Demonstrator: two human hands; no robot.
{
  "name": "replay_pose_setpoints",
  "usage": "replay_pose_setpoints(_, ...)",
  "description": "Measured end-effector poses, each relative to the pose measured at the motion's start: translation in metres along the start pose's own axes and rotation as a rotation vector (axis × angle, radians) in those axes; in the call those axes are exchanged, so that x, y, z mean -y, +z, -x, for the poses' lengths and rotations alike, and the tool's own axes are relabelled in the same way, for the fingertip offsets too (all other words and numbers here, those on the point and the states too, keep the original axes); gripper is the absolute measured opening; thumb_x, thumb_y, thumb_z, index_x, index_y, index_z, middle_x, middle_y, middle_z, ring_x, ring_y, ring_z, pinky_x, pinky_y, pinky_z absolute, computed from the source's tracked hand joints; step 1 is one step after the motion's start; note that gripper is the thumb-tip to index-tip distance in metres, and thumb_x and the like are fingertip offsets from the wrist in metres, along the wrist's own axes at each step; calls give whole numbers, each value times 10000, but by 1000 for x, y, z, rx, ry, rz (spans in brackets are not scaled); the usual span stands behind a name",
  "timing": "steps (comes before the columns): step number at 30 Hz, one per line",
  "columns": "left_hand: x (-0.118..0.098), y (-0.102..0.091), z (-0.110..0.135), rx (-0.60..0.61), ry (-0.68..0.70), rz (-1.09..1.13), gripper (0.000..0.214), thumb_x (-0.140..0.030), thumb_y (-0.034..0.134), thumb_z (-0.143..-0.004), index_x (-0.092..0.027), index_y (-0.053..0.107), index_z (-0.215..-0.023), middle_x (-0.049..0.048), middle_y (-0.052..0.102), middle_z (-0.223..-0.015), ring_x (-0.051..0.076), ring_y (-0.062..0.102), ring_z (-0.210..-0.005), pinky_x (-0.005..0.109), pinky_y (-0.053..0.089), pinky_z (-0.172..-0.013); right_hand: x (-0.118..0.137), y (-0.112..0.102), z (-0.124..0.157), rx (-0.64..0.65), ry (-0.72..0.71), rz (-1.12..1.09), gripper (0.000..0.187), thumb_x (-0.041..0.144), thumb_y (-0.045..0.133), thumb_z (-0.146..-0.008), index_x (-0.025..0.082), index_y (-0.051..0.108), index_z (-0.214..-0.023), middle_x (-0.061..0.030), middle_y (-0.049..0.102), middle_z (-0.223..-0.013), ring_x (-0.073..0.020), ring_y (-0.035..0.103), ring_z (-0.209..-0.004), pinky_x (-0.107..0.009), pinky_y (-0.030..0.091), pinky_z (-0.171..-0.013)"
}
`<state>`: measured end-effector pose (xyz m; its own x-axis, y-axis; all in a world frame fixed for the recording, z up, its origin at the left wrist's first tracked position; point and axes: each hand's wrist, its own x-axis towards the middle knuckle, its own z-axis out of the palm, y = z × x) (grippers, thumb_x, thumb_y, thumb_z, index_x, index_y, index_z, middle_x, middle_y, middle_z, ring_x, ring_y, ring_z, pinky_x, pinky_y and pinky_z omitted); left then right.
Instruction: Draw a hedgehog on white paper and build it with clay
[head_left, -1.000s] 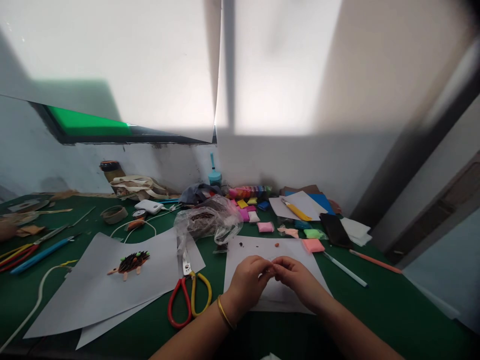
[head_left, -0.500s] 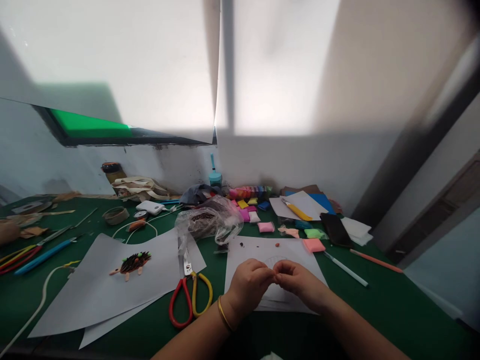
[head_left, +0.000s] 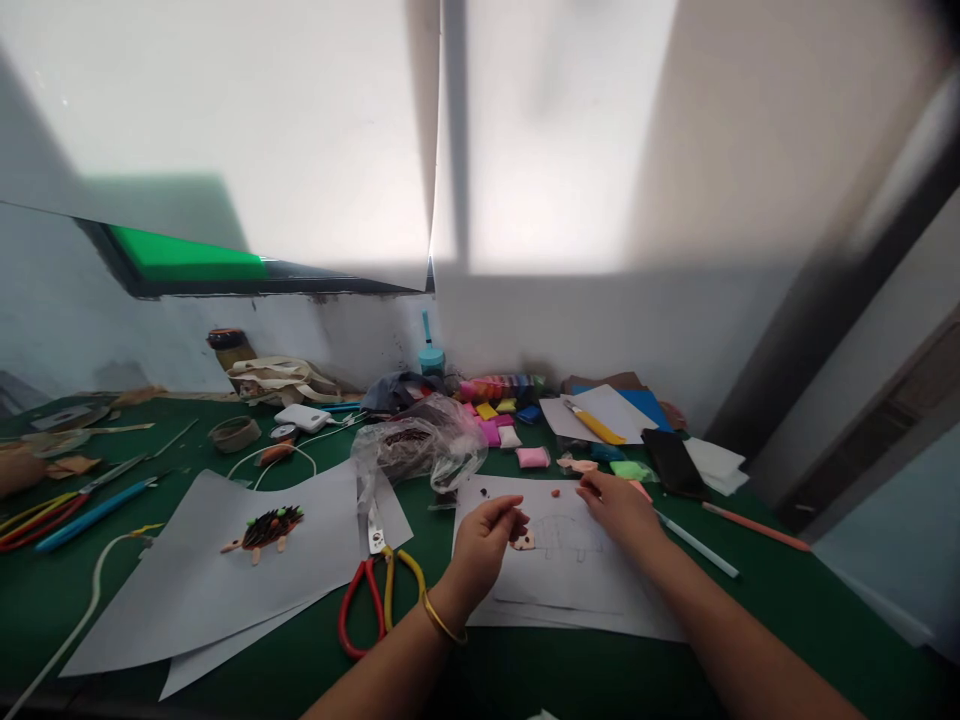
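My left hand (head_left: 484, 545), with a gold bangle (head_left: 444, 617) at the wrist, hovers over the left part of a white sheet (head_left: 559, 592). Its fingers are curled together; whatever may be between them is hidden. Beside its fingertips lies a flat pale-pink clay piece with dark dots (head_left: 523, 540). My right hand (head_left: 621, 512) is at the sheet's upper right, thumb and fingertips pinched together, and what they hold is too small to name. Between the hands is a pencil outline (head_left: 574, 535) of an animal. A small reddish clay ball (head_left: 555, 493) and a black bit (head_left: 484, 492) lie near the sheet's top edge.
Red-and-yellow scissors (head_left: 377, 575) lie left of the sheet. Further left, a spiny clay hedgehog (head_left: 268, 532) is on other paper. Behind are a clear plastic bag (head_left: 420, 445), several clay packets (head_left: 533, 457), a yellow cutter (head_left: 596, 422) and a black phone (head_left: 673, 462).
My hands, which met over the sheet, have moved apart. The right went right and farther away; the left shifted slightly left. The outline and dotted clay piece now show.
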<state>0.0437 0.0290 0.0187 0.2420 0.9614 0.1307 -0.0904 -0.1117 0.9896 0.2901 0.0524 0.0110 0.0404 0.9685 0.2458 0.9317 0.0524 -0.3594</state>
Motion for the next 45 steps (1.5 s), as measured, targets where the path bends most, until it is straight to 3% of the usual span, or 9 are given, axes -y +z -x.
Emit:
replay_pose_setpoints(7,1,1,2,38,-243,260,451,-503,772,-674,-125,631,-876,71,685,-774,149,634,-645,256,472,-599,-4,11,-9,-38,-86,135,236,191,498,-861,189,729,-907,-118,687,-1027,-264,574,-1000,-380,395,-878)
replay_pose_setpoints(11,1,-8,2,41,-201,228,407,-513,750,-693,-139,614,-776,14,621,-628,108,546,-547,223,399,-536,-6,4,4,-88,-71,122,314,247,462,-894,196,674,-1121,-116,669,-1120,-276,557,-1062,-405,398,-926)
replay_pose_setpoints(14,0,-9,5,38,-190,146,415,-532,730,-698,-132,643,-770,23,615,-630,114,535,-564,239,408,-557,6,-5,25,-106,-106,-71,341,297,405,-927,199,663,-1127,-97,663,-1137,-252,557,-1094,-382,424,-940)
replay_pose_setpoints(21,15,12,32,235,-204,-12,362,-321,707,-717,-166,647,-1038,13,657,-745,151,598,-668,290,472,-661,55,-7,93,175,-276,-452,338,331,489,-901,285,596,-1219,-59,668,-1050,-210,612,-952,-349,494,-857)
replay_pose_setpoints(26,11,9,52,249,-46,-463,193,-274,624,-795,-228,713,-960,35,689,-926,196,614,-873,329,462,-809,38,1,102,62,-165,-147,375,347,493,-880,237,618,-1216,-107,644,-1187,-286,547,-1116,-453,421,-967)
replay_pose_setpoints(31,-7,4,53,355,9,-811,172,-363,615,-835,-246,736,-871,14,685,-866,192,596,-816,312,441,-766,17,8,95,188,-111,40,401,387,512,-855,291,623,-1227,-50,561,-1361,-309,471,-1248,-491,365,-1018)
replay_pose_setpoints(36,-6,3,41,288,48,-730,198,-254,614,-815,-235,708,-988,24,673,-990,179,586,-917,285,419,-842,20,10,84,210,-131,38,410,388,504,-860,289,610,-1244,-55,560,-1359,-295,477,-1246,-476,385,-994)
replay_pose_setpoints(39,-4,4,36,304,5,-663,181,-313,588,-836,-213,718,-915,28,688,-917,183,589,-866,283,415,-796,28,7,82,134,-157,-35,367,358,514,-864,268,639,-1198,-81,598,-1292,-300,502,-1201,-484,396,-978)
replay_pose_setpoints(45,6,17,36,209,-116,-373,267,-404,620,-778,-155,654,-692,3,600,-658,149,517,-653,255,373,-610,57,-3,97,107,-354,-506,265,303,482,-922,259,649,-1123,-62,647,-1011,-199,586,-966,-347,484,-861)
